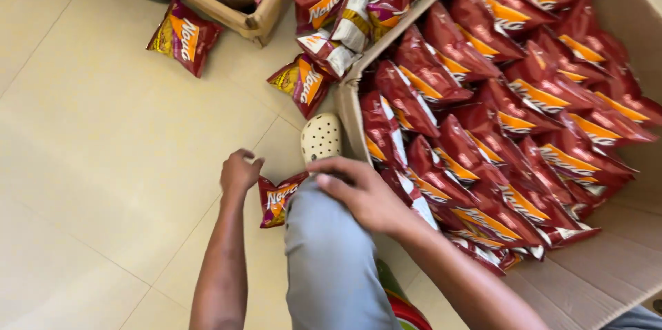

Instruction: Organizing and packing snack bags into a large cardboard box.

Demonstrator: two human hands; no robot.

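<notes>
Head view, the only one. Left hand (239,173) is curled into a loose fist on the cream tiled floor (117,164), knuckles down, right beside a small red-and-orange foil snack packet (276,200) lying flat by the knee. It touches or nearly touches the packet's edge; can't tell whether the fingers actually pinch it, since they are tucked under.

Right hand (365,195) lies flat on the grey trouser knee (331,261), fingers pressed together, holding nothing. Looks like a brace for the crouch.

A perforated cream clog (321,137) is planted against the wall of the big open cardboard box (607,275), so the person sits close in. The box is packed with matching red packets (496,123) lying overlapped in rough rows.

More packets are heaped loose (345,13) above the box corner, two lie stray on the floor (185,35) (303,82), and a second cardboard box (255,20) sits at top.
</notes>
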